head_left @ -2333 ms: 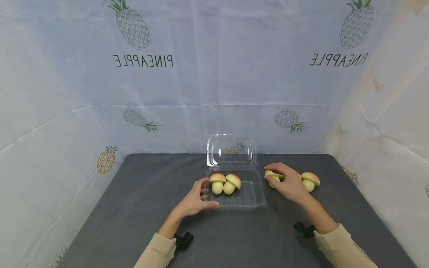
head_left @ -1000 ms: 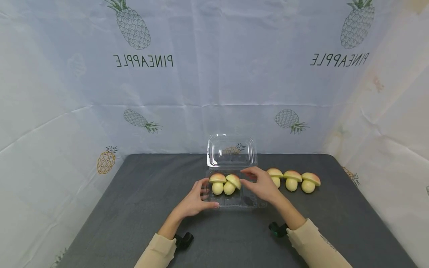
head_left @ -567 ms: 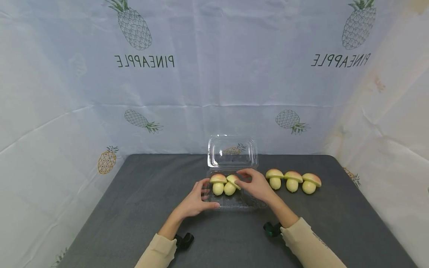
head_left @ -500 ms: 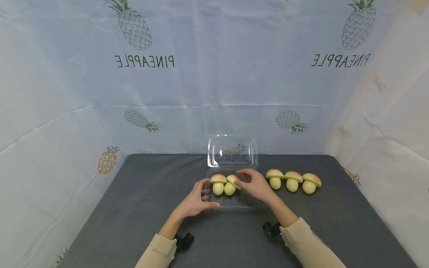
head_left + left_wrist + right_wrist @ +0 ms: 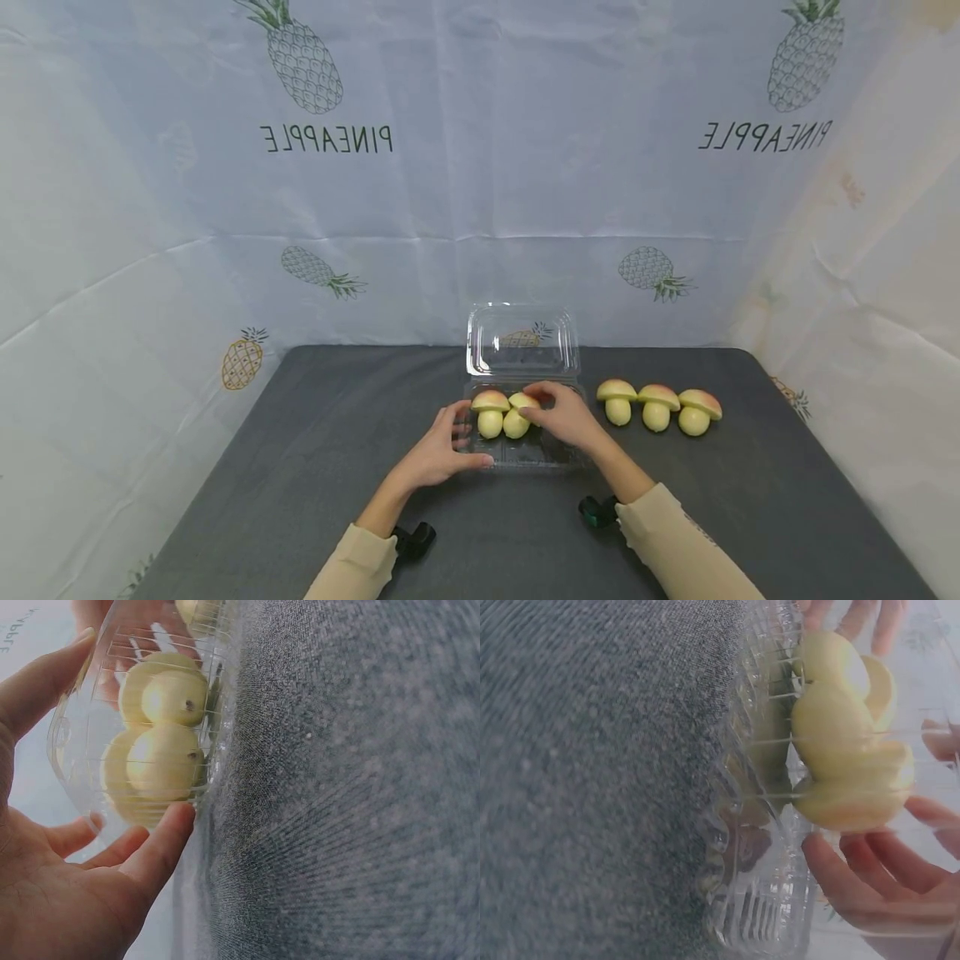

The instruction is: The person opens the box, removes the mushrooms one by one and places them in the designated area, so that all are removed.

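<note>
dark grey table (image 5: pixel 315 467) | on it: clear clamshell box (image 5: pixel 558 454), three mushroom-shaped pieces (image 5: pixel 657 407)

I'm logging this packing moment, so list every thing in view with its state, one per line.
Clear clamshell box: lid open and upright, base on the table.
Two toy mushrooms in the box: upright, side by side at the left end.
Three toy mushrooms on the table: upright in a row, right of the box, untouched.
Left hand: fingers against the box's left end.
Right hand: fingers on the right mushroom in the box.
</note>
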Tool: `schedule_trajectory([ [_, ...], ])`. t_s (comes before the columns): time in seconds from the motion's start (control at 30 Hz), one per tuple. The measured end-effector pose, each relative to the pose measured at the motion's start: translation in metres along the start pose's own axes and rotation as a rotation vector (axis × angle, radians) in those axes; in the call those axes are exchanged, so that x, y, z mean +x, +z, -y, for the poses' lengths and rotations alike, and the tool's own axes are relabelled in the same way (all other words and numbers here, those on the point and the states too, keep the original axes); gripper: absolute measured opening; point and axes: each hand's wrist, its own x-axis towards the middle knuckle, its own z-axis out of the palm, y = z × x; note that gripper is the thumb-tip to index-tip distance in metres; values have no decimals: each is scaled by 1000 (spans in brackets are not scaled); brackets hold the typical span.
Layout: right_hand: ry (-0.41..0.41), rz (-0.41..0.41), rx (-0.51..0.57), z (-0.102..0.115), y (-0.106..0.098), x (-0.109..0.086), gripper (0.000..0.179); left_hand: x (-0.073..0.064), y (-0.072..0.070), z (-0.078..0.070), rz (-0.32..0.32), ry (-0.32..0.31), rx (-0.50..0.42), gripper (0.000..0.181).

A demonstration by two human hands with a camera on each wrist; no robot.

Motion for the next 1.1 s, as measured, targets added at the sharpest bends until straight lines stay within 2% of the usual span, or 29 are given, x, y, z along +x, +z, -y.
schedule_trajectory([
  [0.33,53,5,44,-4,3,4,39,0,3,1,-12,-9,16,97],
  [0.7,36,-19,49,0,-2,0,37,1,3,1,-17,-12,23,97],
  [1.1,-25,-7,66,10,-16,-9,40,1,2,2,-24,-6,33,97],
])
